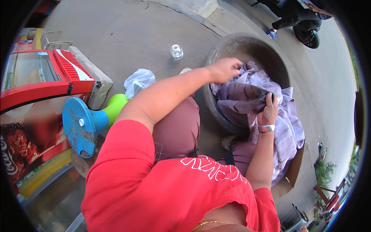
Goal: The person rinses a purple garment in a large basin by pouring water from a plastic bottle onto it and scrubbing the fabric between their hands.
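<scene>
A wide, round grey tub (216, 49) stands before my knees. Thin lavender-and-white cloth (289, 124) is bunched inside it and spills over its right rim, beside my right forearm. My right hand (268, 111), with a silver bracelet at the wrist, grips a dark-stained part of the cloth (255, 94) between thumb and fingers. Over the tub's left side, my left hand (226, 69) is held with its fingers curled close together near the cloth's upper edge. It is slightly blurred, and whether anything small is pinched in the fingertips cannot be made out.
A clear plastic bottle (176, 52) and a thin plastic bag (139, 82) are on the concrete. At my left are a blue-and-green stool (78, 124) with a white cap on top and a red Coca-Cola freezer (37, 104). Cardboard (294, 171) lies under the cloth. Beyond, a person (287, 21) sits on a motorbike (307, 36).
</scene>
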`<state>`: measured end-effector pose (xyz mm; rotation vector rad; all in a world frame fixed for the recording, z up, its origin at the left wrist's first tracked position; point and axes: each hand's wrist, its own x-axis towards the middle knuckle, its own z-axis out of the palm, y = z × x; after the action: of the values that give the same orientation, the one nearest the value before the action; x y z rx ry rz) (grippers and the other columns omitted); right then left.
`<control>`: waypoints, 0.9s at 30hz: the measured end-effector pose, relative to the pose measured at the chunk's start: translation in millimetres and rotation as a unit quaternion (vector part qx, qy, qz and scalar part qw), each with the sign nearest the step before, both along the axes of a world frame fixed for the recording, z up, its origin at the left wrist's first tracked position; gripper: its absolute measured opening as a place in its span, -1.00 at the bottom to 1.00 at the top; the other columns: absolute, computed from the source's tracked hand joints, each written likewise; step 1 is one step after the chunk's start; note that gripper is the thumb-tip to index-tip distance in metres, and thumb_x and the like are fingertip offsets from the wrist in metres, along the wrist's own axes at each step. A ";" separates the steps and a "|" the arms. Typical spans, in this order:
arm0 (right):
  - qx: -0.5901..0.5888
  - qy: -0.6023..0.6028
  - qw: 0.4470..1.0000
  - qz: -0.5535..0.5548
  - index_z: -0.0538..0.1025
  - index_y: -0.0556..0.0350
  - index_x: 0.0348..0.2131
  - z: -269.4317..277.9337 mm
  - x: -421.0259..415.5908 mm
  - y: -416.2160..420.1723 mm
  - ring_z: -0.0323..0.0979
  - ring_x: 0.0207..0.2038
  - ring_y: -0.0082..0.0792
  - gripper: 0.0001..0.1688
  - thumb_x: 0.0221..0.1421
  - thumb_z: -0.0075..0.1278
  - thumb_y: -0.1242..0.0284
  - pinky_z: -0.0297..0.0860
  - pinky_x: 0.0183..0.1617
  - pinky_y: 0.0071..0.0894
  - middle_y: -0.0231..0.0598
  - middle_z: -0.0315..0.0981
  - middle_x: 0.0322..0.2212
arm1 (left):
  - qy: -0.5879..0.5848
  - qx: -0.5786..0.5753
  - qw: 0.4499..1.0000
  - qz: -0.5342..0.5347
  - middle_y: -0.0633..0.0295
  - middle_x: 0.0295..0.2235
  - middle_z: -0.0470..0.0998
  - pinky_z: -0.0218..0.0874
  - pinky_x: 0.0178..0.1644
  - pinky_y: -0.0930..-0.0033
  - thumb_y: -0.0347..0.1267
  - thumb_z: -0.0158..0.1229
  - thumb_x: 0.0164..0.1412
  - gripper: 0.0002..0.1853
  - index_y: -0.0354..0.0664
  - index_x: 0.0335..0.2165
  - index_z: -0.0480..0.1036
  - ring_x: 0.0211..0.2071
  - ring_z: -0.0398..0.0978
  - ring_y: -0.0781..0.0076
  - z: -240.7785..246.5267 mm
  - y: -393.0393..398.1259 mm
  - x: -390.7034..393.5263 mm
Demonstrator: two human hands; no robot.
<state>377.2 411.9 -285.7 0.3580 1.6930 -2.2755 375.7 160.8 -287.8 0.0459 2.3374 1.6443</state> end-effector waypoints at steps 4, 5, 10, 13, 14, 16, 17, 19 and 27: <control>-0.019 0.012 1.000 -0.014 0.40 0.20 -0.26 8.1 -8.0 2.1 0.36 -0.35 -0.50 -0.78 0.18 -0.13 0.41 0.34 -0.25 -0.50 -0.33 0.39 -0.38 | -0.011 -0.037 0.989 -0.141 -0.11 -0.08 0.37 0.13 0.04 0.21 -0.36 0.08 0.07 -0.47 -0.30 0.02 0.20 -0.04 0.33 0.04 4.9 97.9 7.2; -0.008 0.007 0.999 -0.031 0.40 0.19 -0.24 8.2 -10.0 7.4 0.36 -0.33 -0.49 -0.77 0.18 -0.13 0.40 0.33 -0.23 -0.50 -0.33 0.40 -0.36 | -0.002 -0.026 0.995 -0.092 -0.08 -0.20 0.44 0.18 -0.04 0.21 -0.38 0.08 0.05 -0.57 -0.31 -0.08 0.29 -0.12 0.39 0.05 3.9 110.2 10.6; 0.001 -0.018 0.998 -0.067 0.42 0.18 -0.18 -5.0 -15.5 39.3 0.37 -0.29 -0.43 -0.73 0.22 -0.23 0.41 0.34 -0.17 -0.48 -0.27 0.39 -0.33 | 0.017 0.043 0.998 0.038 -0.01 -0.37 0.47 0.21 -0.23 0.16 -0.38 0.05 0.06 -0.76 -0.30 -0.29 0.33 -0.30 0.44 0.05 21.0 134.3 19.3; -0.055 -0.042 0.995 -0.066 0.31 0.20 -0.03 -9.8 -10.6 36.2 0.34 -0.14 -0.30 -0.63 0.25 -0.33 0.41 0.29 -0.01 -0.37 -0.12 0.33 -0.14 | 0.176 0.022 0.983 0.040 -0.03 -0.43 0.47 0.21 -0.29 0.10 -0.32 0.04 0.09 -0.78 -0.25 -0.34 0.32 -0.35 0.43 -0.03 12.7 162.0 22.3; -0.123 -0.052 0.989 -0.058 0.27 0.21 0.01 -16.8 -7.0 34.0 0.31 -0.09 -0.26 -0.61 0.25 -0.35 0.41 0.26 0.03 -0.33 -0.09 0.30 -0.09 | 0.160 0.008 0.987 0.026 -0.05 -0.45 0.47 0.21 -0.31 0.07 -0.25 -0.01 0.13 -0.76 -0.22 -0.35 0.31 -0.37 0.42 -0.11 14.5 168.9 23.5; -0.208 -0.092 0.972 -0.053 0.19 0.23 0.07 -13.4 1.2 21.3 0.18 0.06 -0.19 -0.56 0.27 -0.43 0.40 0.13 0.16 -0.25 -0.05 0.17 0.04 | 0.119 -0.017 0.990 0.067 -0.06 -0.45 0.48 0.22 -0.30 0.04 -0.20 -0.09 0.16 -0.72 -0.21 -0.39 0.32 -0.35 0.43 -0.09 10.7 171.7 14.0; -0.198 -0.080 0.976 -0.047 0.18 0.23 0.08 -6.6 6.9 12.4 0.16 0.08 -0.20 -0.55 0.27 -0.44 0.40 0.10 0.18 -0.25 -0.07 0.15 0.05 | 0.122 -0.015 0.986 0.116 -0.06 -0.46 0.48 0.22 -0.30 0.03 -0.18 -0.12 0.17 -0.71 -0.20 -0.41 0.33 -0.36 0.43 -0.09 -0.2 170.7 6.2; -0.176 -0.049 0.982 -0.041 0.15 0.23 0.10 5.4 13.8 3.2 0.12 0.11 -0.22 -0.53 0.27 -0.47 0.40 0.04 0.21 -0.26 -0.10 0.12 0.07 | 0.068 -0.037 0.990 0.117 -0.06 -0.48 0.48 0.23 -0.32 0.02 -0.19 -0.12 0.16 -0.71 -0.19 -0.44 0.34 -0.39 0.44 -0.08 -3.6 167.0 -0.2; -0.233 -0.100 0.965 -0.065 0.12 0.21 0.12 -8.4 6.2 6.5 0.06 0.15 -0.23 -0.50 0.27 -0.43 0.33 -0.05 0.24 -0.23 -0.14 0.07 0.12 | 0.048 -0.088 0.986 0.134 -0.03 -0.54 0.50 0.24 -0.31 -0.02 -0.19 -0.19 0.18 -0.65 -0.20 -0.51 0.40 -0.44 0.46 -0.08 -11.0 166.0 -7.8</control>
<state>383.4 418.4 -294.1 0.5791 1.0201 -2.5367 368.0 326.7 -298.8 -0.2413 2.6502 1.5722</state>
